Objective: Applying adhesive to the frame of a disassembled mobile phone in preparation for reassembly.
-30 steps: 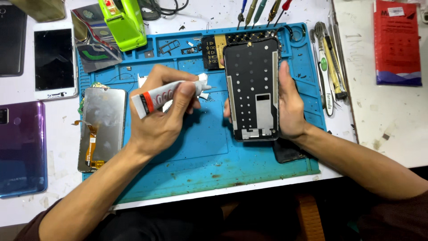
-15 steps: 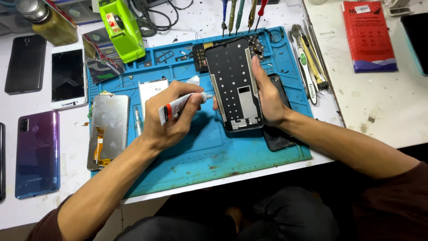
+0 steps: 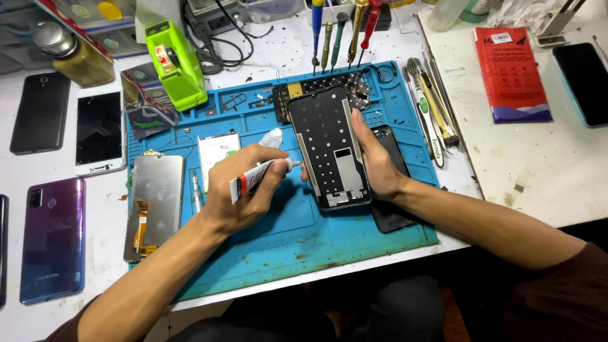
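My left hand grips a small white and red glue tube, its nozzle pointing right and touching the left edge of a black phone frame. My right hand holds that frame along its right side, tilted up off the blue work mat. A black phone back lies under my right wrist. A detached screen panel with an orange flex cable rests on the mat's left edge.
A green tape dispenser stands at the mat's far left corner. Screwdrivers and tweezers lie at the back and right. Several phones lie on the left; a red package and a dark phone on the right.
My left hand turned the glue tube and brought its nozzle to the frame's left edge. The camera view shifted, showing more of the table's back and right.
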